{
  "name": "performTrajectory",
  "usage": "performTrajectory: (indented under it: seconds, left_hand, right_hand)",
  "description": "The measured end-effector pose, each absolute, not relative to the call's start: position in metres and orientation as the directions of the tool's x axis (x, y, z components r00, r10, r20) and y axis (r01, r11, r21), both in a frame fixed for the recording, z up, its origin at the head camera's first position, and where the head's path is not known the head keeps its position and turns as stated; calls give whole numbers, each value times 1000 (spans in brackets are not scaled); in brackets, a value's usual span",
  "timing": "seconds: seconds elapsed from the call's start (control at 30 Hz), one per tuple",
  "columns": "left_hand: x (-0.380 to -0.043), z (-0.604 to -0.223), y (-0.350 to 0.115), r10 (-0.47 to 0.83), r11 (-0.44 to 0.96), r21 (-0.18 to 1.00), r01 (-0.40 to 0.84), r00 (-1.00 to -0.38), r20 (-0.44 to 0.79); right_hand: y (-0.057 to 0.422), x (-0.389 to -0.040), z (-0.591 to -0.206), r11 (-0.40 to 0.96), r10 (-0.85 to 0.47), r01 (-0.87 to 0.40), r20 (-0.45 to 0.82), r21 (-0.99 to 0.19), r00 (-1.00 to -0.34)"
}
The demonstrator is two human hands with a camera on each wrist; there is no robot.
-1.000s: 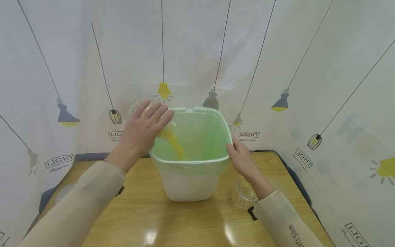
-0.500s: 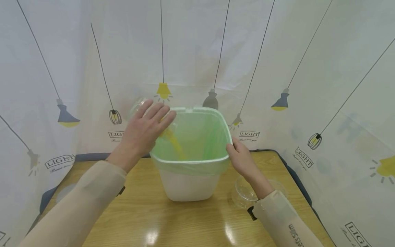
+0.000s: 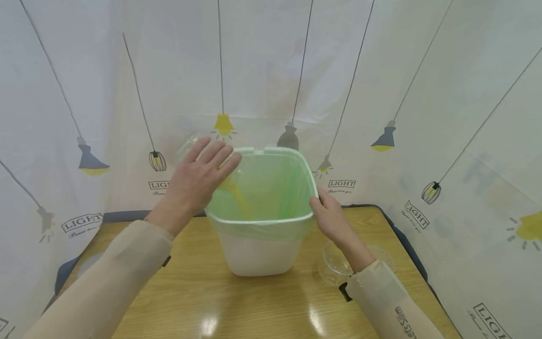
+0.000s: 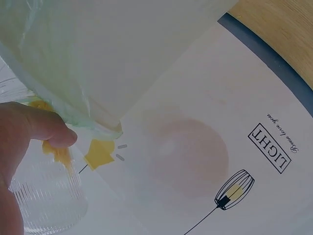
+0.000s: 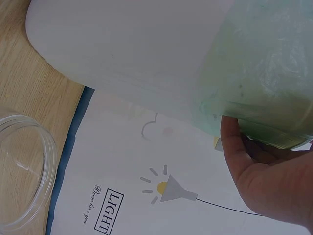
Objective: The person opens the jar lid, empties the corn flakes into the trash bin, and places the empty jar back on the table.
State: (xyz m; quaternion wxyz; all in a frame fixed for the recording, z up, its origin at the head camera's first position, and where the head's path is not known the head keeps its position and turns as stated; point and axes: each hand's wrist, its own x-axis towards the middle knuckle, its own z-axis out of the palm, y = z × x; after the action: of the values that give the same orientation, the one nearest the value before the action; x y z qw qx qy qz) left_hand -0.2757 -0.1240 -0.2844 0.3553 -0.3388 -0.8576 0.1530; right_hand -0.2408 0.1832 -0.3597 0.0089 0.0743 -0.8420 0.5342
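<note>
Bin [image 3: 260, 256], clear tub [image 3: 329, 272] on wooden table [image 3: 254, 306]

Lamp-printed sheets [image 3: 262, 61] make this table [image 3: 258, 306] a booth.

Glossy wooden table [image 3: 254, 301] with two light reflections, clear round tub [image 3: 328, 273] at right, pale disc [image 3: 88, 263] partly hidden at left, dark blue edging [image 3: 403, 245] round the table, whitish curtain [image 3: 262, 61] printed with hanging lamps [image 3: 384, 136] and the word LIGHT [image 3: 342, 184] repeated.
</note>
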Motion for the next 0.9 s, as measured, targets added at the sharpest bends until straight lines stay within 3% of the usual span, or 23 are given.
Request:
performTrajectory:
  seconds: [0.57,0.9]
  left_hand:
    - [-273,-283,-122,708,704,-524,479,-525,472]
    - [-273,-282,-121,738,663,-607,438,-516,434]
  right_hand:
    - [183,-241,-359,417,-124,-142,99,-898,-987]
    - [183,-241,-359,416,-126,-159,116,-895,-985]
